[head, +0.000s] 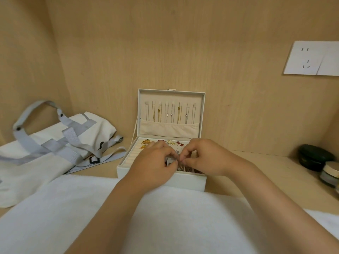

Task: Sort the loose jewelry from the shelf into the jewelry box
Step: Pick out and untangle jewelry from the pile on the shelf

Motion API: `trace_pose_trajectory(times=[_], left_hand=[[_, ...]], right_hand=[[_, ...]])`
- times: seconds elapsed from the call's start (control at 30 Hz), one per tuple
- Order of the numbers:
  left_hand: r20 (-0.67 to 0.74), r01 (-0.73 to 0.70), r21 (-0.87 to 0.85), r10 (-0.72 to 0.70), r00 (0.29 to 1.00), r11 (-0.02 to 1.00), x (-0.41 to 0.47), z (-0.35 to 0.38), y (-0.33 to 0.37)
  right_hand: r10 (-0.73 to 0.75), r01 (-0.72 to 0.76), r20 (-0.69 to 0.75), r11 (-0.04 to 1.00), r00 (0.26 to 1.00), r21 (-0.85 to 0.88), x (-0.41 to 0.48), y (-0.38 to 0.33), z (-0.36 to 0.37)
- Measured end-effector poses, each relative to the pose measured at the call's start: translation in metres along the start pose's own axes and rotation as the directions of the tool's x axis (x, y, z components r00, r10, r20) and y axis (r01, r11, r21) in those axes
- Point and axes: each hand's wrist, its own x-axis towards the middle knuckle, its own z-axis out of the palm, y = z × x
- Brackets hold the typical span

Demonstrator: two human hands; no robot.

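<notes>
Jewelry box stands open mid-shelf, lid upright. Both forearms reach over its tray. The left hand and right hand meet fingertip to fingertip, curled fingers pinching a small piece, too tiny to identify.

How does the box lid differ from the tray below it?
The lid stands upright; the tray lies flat. The lid holds thin chains hanging in a row; the tray holds small gold, pearl and red pieces lying down. The left hand and right hand hide part of the tray, none of the lid. Both are cream-lined.
</notes>
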Motion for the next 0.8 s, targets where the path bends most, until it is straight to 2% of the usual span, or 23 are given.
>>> trace_pose_trajectory(times=[0.13,0.33,0.47,0.6,0.8], left_hand=[[-0.077,-0.021,0.01,0.021,0.997,1.0,0.0,0.004,0.016],[-0.092,-0.133,0.041,0.136,0.986,0.99,0.011,0.017,0.056],[-0.031,-0.22,0.034,0.221,0.975,0.975,0.026,0.032,0.09],[0.079,-0.212,-0.048,0.215,0.973,0.976,0.039,0.06,0.119],[0.231,-0.198,-0.064,0.207,0.951,0.978,0.05,0.108,0.135]], right_hand=[[0.024,-0.018,-0.071,0.996,0.997,0.085,-0.011,0.013,-0.017],[0.099,-0.094,-0.123,0.994,0.987,0.046,-0.05,0.053,-0.053],[0.187,-0.186,-0.118,0.982,0.975,0.015,-0.077,0.083,-0.065],[0.249,-0.248,-0.121,0.968,0.961,0.02,-0.099,0.108,-0.061],[0.299,-0.289,-0.105,0.952,0.948,0.101,-0.114,0.137,-0.044]])
